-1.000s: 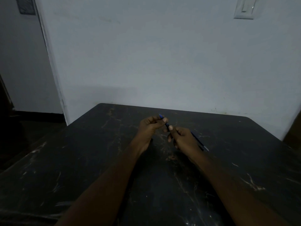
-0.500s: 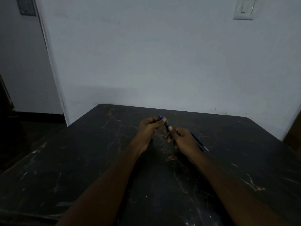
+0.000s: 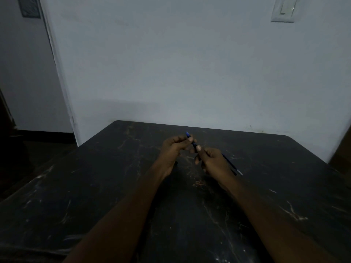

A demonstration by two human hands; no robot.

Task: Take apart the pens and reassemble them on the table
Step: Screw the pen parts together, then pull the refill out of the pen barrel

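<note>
**Both hands pinch one pen above the dark surface**

Head view: the left hand (image 3: 173, 149) and right hand (image 3: 214, 162) meet at centre, fingers closed on a blue pen (image 3: 193, 142), its tip pointing to 11 o'clock. A second pen (image 3: 232, 166) slants behind the right hand, partly hidden. The black surface (image 3: 114, 186) is scratched. At 1 o'clock, a light switch (image 3: 284, 9) sits on the pale wall (image 3: 180, 63).

Both forearms reach in from six o'clock, converging. Left hand (image 3: 173, 149) curls, thumb and fingertips pinched toward one o'clock; right hand (image 3: 213, 161) closes in a loose fist, thumb up toward eleven.
</note>
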